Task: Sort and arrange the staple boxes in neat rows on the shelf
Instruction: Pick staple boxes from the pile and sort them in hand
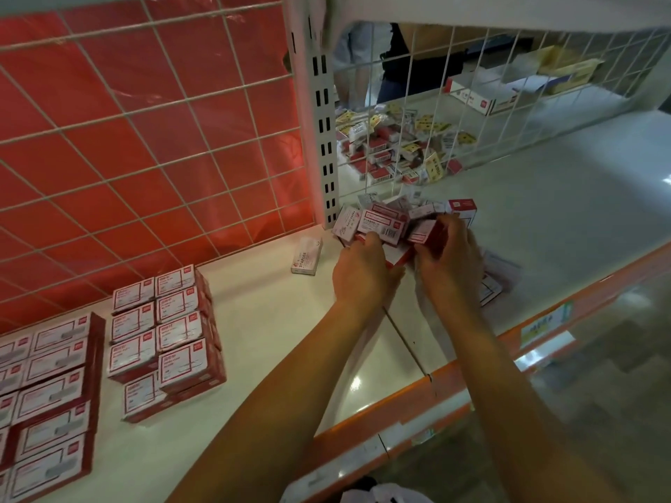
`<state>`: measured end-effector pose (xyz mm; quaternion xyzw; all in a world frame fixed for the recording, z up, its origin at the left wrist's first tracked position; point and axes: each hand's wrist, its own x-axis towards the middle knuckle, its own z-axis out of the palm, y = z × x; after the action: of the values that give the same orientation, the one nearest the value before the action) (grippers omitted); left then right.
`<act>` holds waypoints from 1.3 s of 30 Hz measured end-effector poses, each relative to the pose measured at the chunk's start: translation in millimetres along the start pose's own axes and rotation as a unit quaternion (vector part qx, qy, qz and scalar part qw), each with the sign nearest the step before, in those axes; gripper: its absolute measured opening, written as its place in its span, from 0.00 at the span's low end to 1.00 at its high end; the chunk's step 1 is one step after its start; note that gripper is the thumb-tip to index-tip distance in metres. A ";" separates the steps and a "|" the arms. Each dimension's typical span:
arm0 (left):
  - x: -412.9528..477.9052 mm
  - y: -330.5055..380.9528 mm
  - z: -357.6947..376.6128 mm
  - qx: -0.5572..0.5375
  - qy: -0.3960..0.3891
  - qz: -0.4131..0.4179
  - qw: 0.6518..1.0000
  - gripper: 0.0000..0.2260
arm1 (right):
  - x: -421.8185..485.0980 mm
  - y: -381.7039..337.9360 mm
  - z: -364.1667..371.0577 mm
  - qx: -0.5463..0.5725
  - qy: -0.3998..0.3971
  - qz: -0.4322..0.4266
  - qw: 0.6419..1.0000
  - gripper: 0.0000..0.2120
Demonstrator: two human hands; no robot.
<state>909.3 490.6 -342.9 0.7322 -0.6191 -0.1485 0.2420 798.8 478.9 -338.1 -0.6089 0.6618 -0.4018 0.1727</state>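
pile of boxes (381, 221) at back edge of shelf (544, 219), beside post | left grip (363, 266) curled into pile's near side, hold unclear | right grip (450, 255) closed round tilted red box (426, 235) | neat rows (167, 321) well left, nearer left grip

Bright, even overhead light; glare patches near the front edge of the shelf (261, 321); wide-angle bending at the borders; slight overall softness.
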 end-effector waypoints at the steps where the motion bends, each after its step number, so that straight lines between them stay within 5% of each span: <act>1: 0.2 -0.5 -0.3 0.000 -0.002 0.002 1.000 0.20 | -0.9 1.1 0.9 0.014 -0.001 0.001 1.000 0.20; 12: -28.3 -14.4 -34.8 -0.147 -0.046 -0.064 0.986 0.19 | -32.2 -1.4 -9.8 0.197 -0.035 0.023 0.979 0.19; 19: -57.1 -41.1 -65.2 -0.181 -0.035 -0.097 0.978 0.18 | -49.4 -19.6 -8.3 0.361 -0.157 0.084 0.915 0.18; 28: -81.5 -73.1 -96.0 -0.080 0.008 -0.044 0.996 0.20 | -70.8 -42.5 9.7 0.394 -0.254 0.052 0.882 0.16; 39: -115.3 -97.7 -135.4 -0.094 0.050 -0.067 0.992 0.20 | -96.6 -87.8 19.8 0.393 -0.307 0.017 0.867 0.18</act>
<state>1039.1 637.8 -291.4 0.7524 -0.5395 -0.1850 0.3296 890.8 569.5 -310.4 -0.5722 0.3731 -0.4179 0.5989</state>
